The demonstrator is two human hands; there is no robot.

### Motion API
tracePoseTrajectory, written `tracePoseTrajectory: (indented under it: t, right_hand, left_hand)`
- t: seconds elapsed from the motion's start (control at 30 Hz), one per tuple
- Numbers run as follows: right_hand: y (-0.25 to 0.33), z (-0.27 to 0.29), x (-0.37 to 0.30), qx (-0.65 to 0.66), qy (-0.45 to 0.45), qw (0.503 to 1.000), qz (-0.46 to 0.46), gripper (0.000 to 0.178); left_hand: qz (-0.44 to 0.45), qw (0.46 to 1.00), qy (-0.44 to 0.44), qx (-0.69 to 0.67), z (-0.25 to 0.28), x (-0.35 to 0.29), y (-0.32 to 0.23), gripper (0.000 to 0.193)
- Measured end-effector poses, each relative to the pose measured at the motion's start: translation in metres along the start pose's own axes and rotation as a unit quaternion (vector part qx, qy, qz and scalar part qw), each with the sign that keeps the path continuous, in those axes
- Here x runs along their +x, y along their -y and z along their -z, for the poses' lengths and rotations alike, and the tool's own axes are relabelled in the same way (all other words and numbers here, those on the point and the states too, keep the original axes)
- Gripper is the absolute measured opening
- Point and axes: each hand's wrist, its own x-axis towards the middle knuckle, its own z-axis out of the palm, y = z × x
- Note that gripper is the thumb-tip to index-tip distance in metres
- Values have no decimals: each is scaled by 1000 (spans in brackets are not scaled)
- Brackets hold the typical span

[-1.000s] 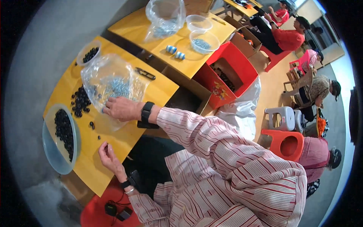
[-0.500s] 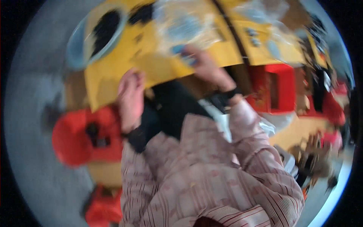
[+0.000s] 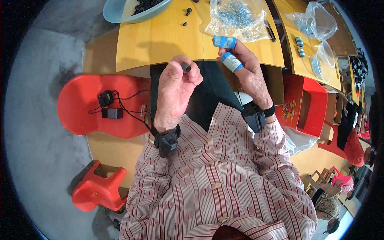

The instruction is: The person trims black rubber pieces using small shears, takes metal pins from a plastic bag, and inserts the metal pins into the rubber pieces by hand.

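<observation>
My left hand (image 3: 175, 86) is raised just off the table's near edge, palm up, its fingers closed on a small black cylindrical part (image 3: 186, 67). To its right is my right hand (image 3: 249, 72), with blue-and-white wraps around the thumb and a finger. Its thumb and forefinger are apart, and no object shows between them. Beyond it, a clear plastic bag (image 3: 214, 27) with many small silvery metal pieces (image 3: 236, 16) lies spread on the yellow table (image 3: 160, 44). A few small black parts (image 3: 189, 11) lie loose on the tabletop.
A pale blue bowl (image 3: 150, 17) of black parts stands at the far left. A black pen (image 3: 271, 32) lies beside the bag. More clear bags (image 3: 320, 22) and wrapped rolls (image 3: 299, 41) are on the right-hand table. Red chairs (image 3: 80, 104) stand at left; another person (image 3: 354, 144) is far right.
The view has shifted, putting the table higher in the picture. My left hand has turned palm up and its fingers now hold the black part. My right hand has drawn away from the bag.
</observation>
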Motion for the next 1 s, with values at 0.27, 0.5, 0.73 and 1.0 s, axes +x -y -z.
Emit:
tracePoseTrajectory:
  t: [0.27, 0.5, 0.73, 1.0]
  right_hand:
    - [16, -24, -16, 77, -7, 997, -5, 30]
    - [-3, -37, -21, -36, 23, 999, 15, 27]
    - [-4, -38, -23, -366, 48, 913, 174, 36]
    - [-9, -35, -25, -379, 78, 900, 201, 41]
  left_hand:
    - [30, 998, -51, -17, -10, -13, -1, 32]
    - [103, 981, -157, 50, -11, -22, 6, 19]
    - [155, 956, -157, 192, 6, -34, 10, 23]
    - [141, 951, -144, 234, 5, -36, 4, 24]
